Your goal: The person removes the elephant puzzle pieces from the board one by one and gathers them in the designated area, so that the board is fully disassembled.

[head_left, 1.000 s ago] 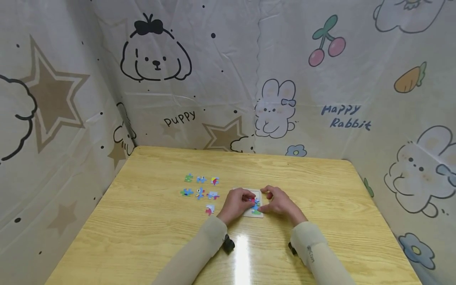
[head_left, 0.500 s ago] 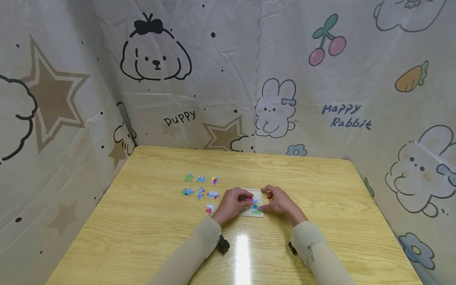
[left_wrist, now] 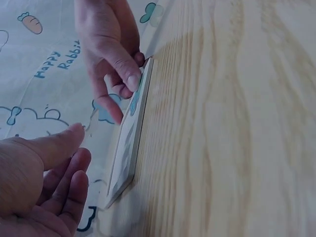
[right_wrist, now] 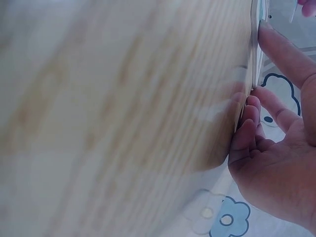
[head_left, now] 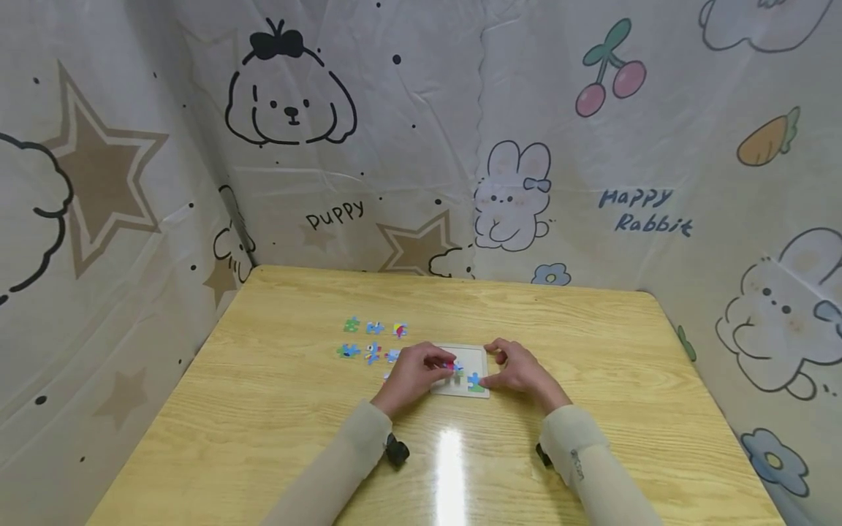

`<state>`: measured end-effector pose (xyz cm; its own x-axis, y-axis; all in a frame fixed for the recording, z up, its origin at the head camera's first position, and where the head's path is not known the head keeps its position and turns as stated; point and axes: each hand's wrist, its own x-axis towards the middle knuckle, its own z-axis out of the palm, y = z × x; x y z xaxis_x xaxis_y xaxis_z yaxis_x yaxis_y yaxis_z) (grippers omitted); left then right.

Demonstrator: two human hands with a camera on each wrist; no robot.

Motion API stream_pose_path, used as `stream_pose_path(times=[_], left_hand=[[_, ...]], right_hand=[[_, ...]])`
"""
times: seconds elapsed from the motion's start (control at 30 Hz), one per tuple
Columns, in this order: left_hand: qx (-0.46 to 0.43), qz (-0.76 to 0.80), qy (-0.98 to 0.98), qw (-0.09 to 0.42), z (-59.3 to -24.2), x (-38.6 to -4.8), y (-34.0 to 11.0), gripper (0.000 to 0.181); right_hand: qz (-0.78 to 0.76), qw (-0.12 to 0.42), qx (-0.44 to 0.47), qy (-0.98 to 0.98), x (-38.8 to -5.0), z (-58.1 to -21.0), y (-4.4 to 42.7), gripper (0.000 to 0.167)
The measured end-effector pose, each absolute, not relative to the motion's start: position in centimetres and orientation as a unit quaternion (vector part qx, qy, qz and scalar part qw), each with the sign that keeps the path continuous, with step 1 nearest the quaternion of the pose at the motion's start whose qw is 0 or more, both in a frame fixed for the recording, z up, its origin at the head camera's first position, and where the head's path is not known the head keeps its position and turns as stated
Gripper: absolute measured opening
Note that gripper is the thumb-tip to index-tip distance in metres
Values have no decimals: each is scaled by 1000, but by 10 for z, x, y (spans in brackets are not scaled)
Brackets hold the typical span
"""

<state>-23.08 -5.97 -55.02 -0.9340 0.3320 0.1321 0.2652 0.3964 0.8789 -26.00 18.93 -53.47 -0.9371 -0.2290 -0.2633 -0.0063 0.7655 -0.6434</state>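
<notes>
My left hand pinches a small pink, blue and green puzzle piece between thumb and fingertips, over the pale puzzle tray. Another blue and green puzzle piece lies in the tray's near right corner. At the tray's right edge, my right hand rests its thumb near that piece and its index finger by the far corner. The right wrist view shows this thumb fairly straight against the tray, the other fingers bent beside it. In the left wrist view the pinched piece is hidden.
Several loose puzzle pieces lie in rows left of the tray, some partly covered by my left hand. The wooden table ends at a patterned cloth wall at the back and sides.
My left hand has moved left with its puzzle piece, away from the piece in the corner, uncovering more of the tray. My right hand stays at the tray's edge.
</notes>
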Motion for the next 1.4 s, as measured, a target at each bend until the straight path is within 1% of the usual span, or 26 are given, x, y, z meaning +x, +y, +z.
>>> stream_pose_path(times=[0.37,0.53,1.03,1.4], left_hand=[[168,524,835,26,-550,-222,-86,23],[156,520,840,15,-548,-217,-102,23],[87,516,852,-16,-548,-200,-167,23],[87,492,866,-21,-545,-191,-195,27]], right_hand=[[-336,165,-75,924,-261,-534,191,73],[-334,162,-79,925,-262,-535,192,72],[-336,164,-78,924,-263,-534,191,70],[-339,163,-80,923,-260,-534,190,71]])
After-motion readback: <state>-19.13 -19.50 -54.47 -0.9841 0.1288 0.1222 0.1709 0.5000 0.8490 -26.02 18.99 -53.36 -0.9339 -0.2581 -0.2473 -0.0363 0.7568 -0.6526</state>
